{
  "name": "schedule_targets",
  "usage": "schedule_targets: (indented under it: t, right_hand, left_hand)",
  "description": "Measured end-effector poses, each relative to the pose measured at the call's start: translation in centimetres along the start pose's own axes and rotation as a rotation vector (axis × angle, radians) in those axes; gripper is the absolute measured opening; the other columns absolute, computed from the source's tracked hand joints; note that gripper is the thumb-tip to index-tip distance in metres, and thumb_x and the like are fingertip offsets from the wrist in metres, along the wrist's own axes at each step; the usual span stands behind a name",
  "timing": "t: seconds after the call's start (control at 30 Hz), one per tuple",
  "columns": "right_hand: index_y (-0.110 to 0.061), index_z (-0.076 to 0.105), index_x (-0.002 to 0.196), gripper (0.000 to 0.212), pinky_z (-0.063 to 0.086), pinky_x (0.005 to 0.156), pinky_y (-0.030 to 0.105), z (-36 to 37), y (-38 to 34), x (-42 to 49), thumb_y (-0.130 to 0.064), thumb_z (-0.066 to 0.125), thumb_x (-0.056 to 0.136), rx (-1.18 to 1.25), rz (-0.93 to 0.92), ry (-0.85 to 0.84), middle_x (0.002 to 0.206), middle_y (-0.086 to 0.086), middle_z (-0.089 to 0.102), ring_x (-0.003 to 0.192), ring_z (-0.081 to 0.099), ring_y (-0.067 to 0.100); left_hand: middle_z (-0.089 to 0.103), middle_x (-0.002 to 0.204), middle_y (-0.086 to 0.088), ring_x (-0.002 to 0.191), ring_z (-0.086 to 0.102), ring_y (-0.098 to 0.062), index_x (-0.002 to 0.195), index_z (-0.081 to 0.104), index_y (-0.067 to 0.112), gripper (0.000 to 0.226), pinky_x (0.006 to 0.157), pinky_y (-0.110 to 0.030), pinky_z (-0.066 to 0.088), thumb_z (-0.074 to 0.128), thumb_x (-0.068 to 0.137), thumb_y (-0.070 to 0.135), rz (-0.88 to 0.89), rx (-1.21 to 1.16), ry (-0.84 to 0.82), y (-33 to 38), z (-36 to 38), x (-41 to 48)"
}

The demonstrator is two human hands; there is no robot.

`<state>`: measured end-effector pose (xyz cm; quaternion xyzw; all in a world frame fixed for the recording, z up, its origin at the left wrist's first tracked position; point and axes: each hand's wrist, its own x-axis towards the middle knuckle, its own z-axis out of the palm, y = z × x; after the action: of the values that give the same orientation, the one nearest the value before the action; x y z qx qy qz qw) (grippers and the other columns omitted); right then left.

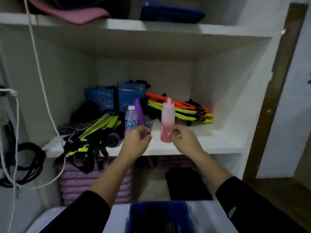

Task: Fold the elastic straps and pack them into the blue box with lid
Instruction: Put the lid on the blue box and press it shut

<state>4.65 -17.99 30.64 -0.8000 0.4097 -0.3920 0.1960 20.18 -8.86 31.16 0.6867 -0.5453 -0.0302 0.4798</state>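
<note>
A tangle of black and neon-yellow elastic straps point(87, 132) lies on the left of the middle shelf and hangs over its front edge. More orange and yellow straps point(181, 110) are stacked at the back right. The blue box point(158, 216) stands open just below me, with dark contents inside. My left hand point(137, 140) hovers by the base of a purple cone point(138, 110), fingers loosely curled around nothing I can see. My right hand point(182, 139) is beside a pink squeeze bottle point(167, 121), fingertips near its lower side, not wrapped around it.
A small water bottle point(131, 121) stands next to the cone. Two blue cartons point(101, 98) sit at the shelf's back. A flat blue lid-like thing point(171, 12) lies on the upper shelf. White cord point(42, 81) hangs at the left. Purple mats point(94, 184) are stacked below.
</note>
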Motion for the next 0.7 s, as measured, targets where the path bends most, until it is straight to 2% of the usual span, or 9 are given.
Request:
schedule_targets:
  t: [0.07, 0.13, 0.23, 0.3, 0.4, 0.47, 0.53, 0.6, 0.7]
  right_hand:
    - [-0.017, 0.061, 0.097, 0.014, 0.043, 0.068, 0.029, -2.8, -1.8, 2.9, -0.026, 0.056, 0.087, -0.029, -0.031, 0.064, 0.094, 0.002, 0.067, 0.087, 0.061, 0.021]
    - [-0.018, 0.061, 0.094, 0.012, 0.044, 0.067, 0.029, -5.4, -3.3, 5.5, -0.027, 0.056, 0.088, -0.059, -0.068, 0.138, 0.094, 0.005, 0.068, 0.088, 0.062, 0.024]
    - [-0.014, 0.06, 0.098, 0.02, 0.045, 0.076, 0.032, -8.9, -5.3, 8.9, -0.032, 0.057, 0.089, -0.056, -0.089, 0.251, 0.1, 0.01, 0.066, 0.095, 0.061, 0.028]
    - [-0.011, 0.057, 0.107, 0.029, 0.044, 0.082, 0.033, -11.3, -6.4, 11.2, -0.033, 0.057, 0.089, -0.028, -0.099, 0.324, 0.107, 0.012, 0.063, 0.101, 0.058, 0.03]
    - [-0.005, 0.041, 0.126, 0.047, 0.042, 0.091, 0.038, -14.6, -8.3, 14.1, -0.033, 0.055, 0.092, 0.017, -0.136, 0.419, 0.125, 0.017, 0.051, 0.113, 0.051, 0.034]
    - [-0.004, 0.028, 0.137, 0.057, 0.039, 0.095, 0.038, -16.4, -9.6, 15.6, -0.032, 0.053, 0.093, 0.031, -0.165, 0.474, 0.137, 0.019, 0.037, 0.121, 0.045, 0.036]
    - [-0.01, 0.017, 0.145, 0.065, 0.037, 0.097, 0.035, -17.9, -10.8, 17.1, -0.032, 0.05, 0.094, 0.032, -0.211, 0.495, 0.144, 0.017, 0.027, 0.126, 0.041, 0.034]
    - [-0.017, 0.011, 0.149, 0.067, 0.034, 0.098, 0.033, -19.0, -11.8, 18.6, -0.034, 0.048, 0.095, 0.006, -0.262, 0.488, 0.146, 0.016, 0.024, 0.128, 0.038, 0.031]
    - [-0.024, 0.012, 0.149, 0.065, 0.035, 0.1, 0.036, -19.8, -12.8, 20.3, -0.041, 0.045, 0.095, -0.032, -0.296, 0.426, 0.143, 0.014, 0.026, 0.125, 0.04, 0.03]
  left_hand:
    - [0.061, 0.085, 0.002, 0.076, 0.056, -0.012, 0.104, 0.064, 0.014, 0.018, 0.063, -0.019, 0.039, 0.06, 0.088, 0.022, 0.048, -0.009, 0.034, 3.0, -1.5, 2.8]
    - [0.061, 0.086, 0.001, 0.08, 0.055, -0.013, 0.106, 0.063, 0.014, 0.021, 0.069, -0.021, 0.039, 0.06, 0.088, 0.025, 0.094, 0.001, 0.08, 5.7, -2.9, 5.2]
    - [0.061, 0.088, -0.002, 0.087, 0.057, -0.017, 0.11, 0.061, 0.014, 0.025, 0.073, -0.023, 0.037, 0.059, 0.089, 0.028, 0.142, -0.005, 0.148, 8.9, -4.7, 8.7]
    - [0.06, 0.093, -0.002, 0.088, 0.053, -0.013, 0.115, 0.059, 0.014, 0.031, 0.074, -0.022, 0.037, 0.058, 0.089, 0.031, 0.169, -0.005, 0.203, 10.7, -5.8, 10.9]
    - [0.057, 0.102, -0.005, 0.087, 0.052, -0.015, 0.126, 0.049, 0.014, 0.041, 0.069, -0.023, 0.041, 0.055, 0.091, 0.034, 0.188, -0.071, 0.247, 13.0, -7.4, 13.6]
    - [0.056, 0.111, -0.007, 0.093, 0.053, -0.017, 0.133, 0.041, 0.016, 0.048, 0.075, -0.027, 0.042, 0.054, 0.091, 0.035, 0.221, -0.088, 0.275, 14.4, -8.4, 15.4]
    - [0.051, 0.125, -0.011, 0.108, 0.051, -0.021, 0.14, 0.031, 0.02, 0.056, 0.082, -0.028, 0.039, 0.054, 0.091, 0.035, 0.261, -0.072, 0.316, 15.7, -9.2, 17.2]
    - [0.041, 0.137, -0.012, 0.121, 0.045, -0.025, 0.145, 0.021, 0.027, 0.063, 0.087, -0.028, 0.036, 0.053, 0.091, 0.036, 0.289, -0.069, 0.346, 17.0, -9.8, 18.8]
    - [0.036, 0.139, -0.014, 0.124, 0.043, -0.027, 0.148, 0.014, 0.032, 0.067, 0.091, -0.03, 0.035, 0.051, 0.092, 0.039, 0.309, -0.038, 0.359, 18.6, -10.5, 20.7]
